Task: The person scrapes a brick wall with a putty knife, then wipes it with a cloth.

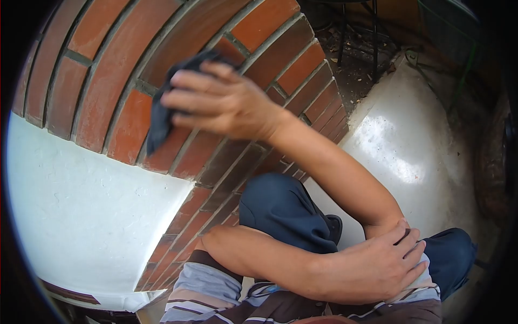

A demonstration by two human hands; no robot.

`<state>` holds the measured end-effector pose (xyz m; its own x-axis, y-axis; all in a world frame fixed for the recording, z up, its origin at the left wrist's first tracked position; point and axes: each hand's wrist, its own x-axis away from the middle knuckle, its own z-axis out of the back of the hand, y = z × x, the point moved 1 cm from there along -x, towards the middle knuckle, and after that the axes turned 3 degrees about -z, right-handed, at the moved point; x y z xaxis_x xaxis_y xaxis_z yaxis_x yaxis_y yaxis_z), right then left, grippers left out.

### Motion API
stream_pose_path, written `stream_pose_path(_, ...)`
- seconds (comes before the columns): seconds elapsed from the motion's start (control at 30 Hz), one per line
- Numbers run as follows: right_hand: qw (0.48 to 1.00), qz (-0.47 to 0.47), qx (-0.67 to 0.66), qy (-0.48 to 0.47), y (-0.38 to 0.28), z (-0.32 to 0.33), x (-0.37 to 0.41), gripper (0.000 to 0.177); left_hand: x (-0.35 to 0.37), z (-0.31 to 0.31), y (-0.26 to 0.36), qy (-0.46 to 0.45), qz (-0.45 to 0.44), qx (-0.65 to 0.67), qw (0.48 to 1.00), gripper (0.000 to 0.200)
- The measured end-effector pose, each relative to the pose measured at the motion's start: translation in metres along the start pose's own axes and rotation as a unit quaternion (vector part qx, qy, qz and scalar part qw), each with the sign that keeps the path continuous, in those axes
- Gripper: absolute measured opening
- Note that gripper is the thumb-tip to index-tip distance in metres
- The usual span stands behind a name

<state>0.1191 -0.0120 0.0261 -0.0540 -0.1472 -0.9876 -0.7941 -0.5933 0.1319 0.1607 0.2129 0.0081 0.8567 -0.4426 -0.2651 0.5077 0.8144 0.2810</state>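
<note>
My right hand [216, 102] is stretched up to the brick wall [129, 129]. It presses a dark cloth [159, 121] against the bricks; the hand and cloth are slightly blurred by motion. Parts of the cloth show past the fingertips and below them, and the rest is hidden under the palm. My left arm crosses in front of my body. At the bend of my right arm [380, 216], my left hand [388, 262] is closed over the arm by the sleeve edge, its thumb out of sight.
Below the bricks on the left is a white wall surface [86, 205]. My bent knees [278, 208] are close to the wall. To the right lies a pale, shiny floor [394, 146], with dark legs of some furniture [374, 38] and scattered debris behind it.
</note>
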Motion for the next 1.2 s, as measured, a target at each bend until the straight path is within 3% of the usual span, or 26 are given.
stream_pose_path(0.07, 0.982, -0.124, 0.133, 0.047, 0.044, 0.023, 0.022, 0.038, 0.003, -0.001, 0.004, -0.002, -0.006, -0.038, 0.999, 0.045)
stream_pose_path(0.13, 0.941, -0.273, 0.158, 0.126, 0.066, 0.039, 0.033, 0.054, 0.005, -0.004, 0.009, -0.001, -0.015, -0.052, 0.999, 0.044)
stream_pose_path(0.2, 0.944, -0.278, 0.134, 0.117, 0.059, 0.036, 0.039, 0.052, 0.005, -0.007, 0.013, 0.000, -0.031, -0.041, 0.999, 0.044)
stream_pose_path(0.27, 0.967, -0.221, 0.124, 0.015, 0.012, 0.024, 0.021, 0.043, 0.003, -0.005, 0.014, -0.022, -0.026, -0.043, 0.998, 0.043)
stream_pose_path(0.33, 0.995, -0.087, 0.009, -0.057, -0.035, 0.002, 0.011, 0.030, 0.003, -0.003, 0.013, -0.025, -0.024, -0.040, 0.999, 0.043)
stream_pose_path(0.4, 0.981, 0.036, -0.178, -0.066, -0.046, -0.021, 0.009, 0.023, 0.003, -0.003, 0.009, -0.006, -0.024, -0.034, 0.999, 0.043)
stream_pose_path(0.5, 0.996, 0.044, -0.067, -0.048, -0.019, -0.016, 0.012, 0.027, 0.007, -0.002, 0.006, -0.010, -0.005, -0.009, 1.000, 0.044)
stream_pose_path(0.53, 0.998, -0.009, 0.003, -0.064, -0.001, 0.000, 0.013, 0.033, 0.008, 0.000, 0.006, -0.023, 0.002, -0.026, 0.999, 0.044)
stream_pose_path(0.6, 0.980, -0.146, 0.132, 0.007, 0.043, 0.021, 0.022, 0.050, 0.010, 0.002, 0.007, -0.045, 0.021, -0.060, 0.997, 0.045)
stream_pose_path(0.63, 0.970, -0.197, 0.130, 0.063, 0.064, 0.034, 0.028, 0.056, 0.012, 0.002, 0.008, -0.028, 0.014, -0.058, 0.998, 0.046)
stream_pose_path(0.67, 0.947, -0.263, 0.170, 0.064, 0.067, 0.056, 0.019, 0.045, 0.015, -0.001, 0.011, -0.012, 0.005, -0.056, 0.998, 0.046)
stream_pose_path(0.7, 0.927, -0.352, 0.096, 0.084, 0.072, 0.059, 0.017, 0.049, 0.017, -0.001, 0.014, 0.004, -0.005, -0.054, 0.999, 0.047)
stream_pose_path(0.8, 0.912, -0.370, 0.074, 0.161, 0.056, 0.049, 0.005, 0.049, 0.018, 0.001, 0.016, -0.002, -0.011, -0.045, 0.999, 0.047)
stream_pose_path(0.9, 0.974, -0.209, -0.044, 0.079, -0.007, -0.006, -0.032, 0.056, 0.017, -0.007, 0.019, -0.006, -0.006, -0.066, 0.998, 0.046)
stream_pose_path(1.03, 0.984, 0.072, -0.163, 0.008, -0.081, -0.056, -0.045, 0.023, 0.012, -0.003, 0.018, 0.025, 0.004, -0.045, 0.999, 0.045)
stream_pose_path(1.07, 0.967, 0.102, -0.206, -0.110, -0.080, -0.050, -0.031, 0.018, 0.012, 0.002, 0.016, 0.044, 0.006, -0.030, 0.999, 0.045)
stream_pose_path(1.13, 0.958, 0.158, -0.166, -0.173, -0.066, -0.029, -0.015, 0.014, 0.011, 0.005, 0.013, 0.054, 0.008, -0.018, 0.998, 0.044)
stream_pose_path(1.2, 0.972, 0.121, -0.187, -0.078, -0.050, -0.031, 0.024, 0.017, 0.012, 0.001, 0.009, 0.036, 0.007, -0.023, 0.999, 0.043)
